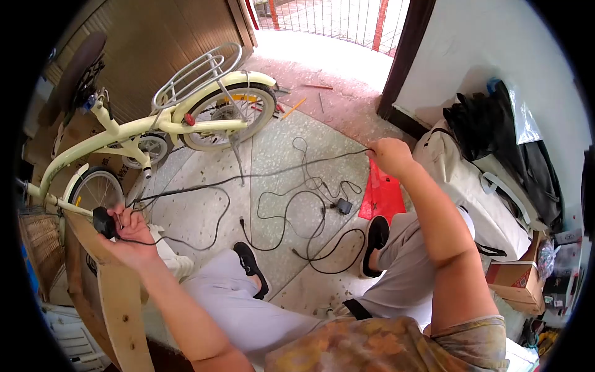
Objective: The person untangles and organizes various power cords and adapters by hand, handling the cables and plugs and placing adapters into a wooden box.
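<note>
My left hand is raised at the left, its fingers curled by a black power adapter that rests against it; the fingers are slightly blurred. A thin dark cord runs below this hand. On the right, my right hand pinches the end of a black cable, which stretches in a long line across to the left side. Below it, more black cables lie in loose loops on the floor, with a small black adapter among them.
A cream folding bicycle stands at the left, beside a wooden frame. Sticks lie on the floor behind its wheel. A red sheet lies near my right foot. At the right are a white bag and a cardboard box.
</note>
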`<state>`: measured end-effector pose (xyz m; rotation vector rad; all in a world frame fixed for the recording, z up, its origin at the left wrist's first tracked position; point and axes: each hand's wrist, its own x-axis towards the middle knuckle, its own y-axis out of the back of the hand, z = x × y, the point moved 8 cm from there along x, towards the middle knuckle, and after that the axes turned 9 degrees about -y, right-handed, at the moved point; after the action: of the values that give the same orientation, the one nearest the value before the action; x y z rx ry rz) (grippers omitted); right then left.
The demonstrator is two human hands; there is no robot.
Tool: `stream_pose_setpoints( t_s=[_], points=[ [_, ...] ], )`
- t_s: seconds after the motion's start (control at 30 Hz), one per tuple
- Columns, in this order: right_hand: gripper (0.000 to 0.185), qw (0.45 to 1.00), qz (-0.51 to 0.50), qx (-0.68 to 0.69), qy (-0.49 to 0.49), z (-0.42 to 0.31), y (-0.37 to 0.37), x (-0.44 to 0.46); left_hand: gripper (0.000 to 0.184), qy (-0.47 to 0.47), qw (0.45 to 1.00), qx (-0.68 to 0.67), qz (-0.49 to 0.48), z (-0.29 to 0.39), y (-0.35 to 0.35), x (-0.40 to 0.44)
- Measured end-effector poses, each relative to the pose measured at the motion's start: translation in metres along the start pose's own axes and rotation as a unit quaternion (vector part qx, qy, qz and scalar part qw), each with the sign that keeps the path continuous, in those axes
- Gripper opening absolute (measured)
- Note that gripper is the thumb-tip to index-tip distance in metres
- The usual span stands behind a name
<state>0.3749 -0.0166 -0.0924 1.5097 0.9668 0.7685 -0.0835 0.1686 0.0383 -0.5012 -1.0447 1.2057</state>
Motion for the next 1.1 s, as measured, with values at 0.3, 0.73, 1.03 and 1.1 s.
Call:
stream_pose_setpoints(
  t_s=[0.3, 0.73, 1.03, 1.1],
  points=[
    [0.020, 0.774, 0.028, 0.622, -0.119, 0.036, 0.020, 0.013, 0.043, -0.032, 0.997, 0.074, 0.015, 0.009, 0.005, 0.002],
    [0.018, 0.629, 0.138, 0.756, -0.113, 0.060, 0.054, -0.001, 0.043, -0.063, 0.989, 0.127, 0.040, 0.017, 0.020, 0.003],
    [0.016, 0.731, 0.063, 0.680, 0.013, -0.015, 0.078, -0.015, 0.045, 0.018, 0.994, 0.108, 0.029, -0.013, 0.006, -0.006],
    [0.017, 0.742, 0.057, 0.664, 0.070, -0.027, 0.078, -0.017, 0.045, 0.035, 0.992, 0.115, 0.035, -0.021, -0.001, -0.011]
  ],
)
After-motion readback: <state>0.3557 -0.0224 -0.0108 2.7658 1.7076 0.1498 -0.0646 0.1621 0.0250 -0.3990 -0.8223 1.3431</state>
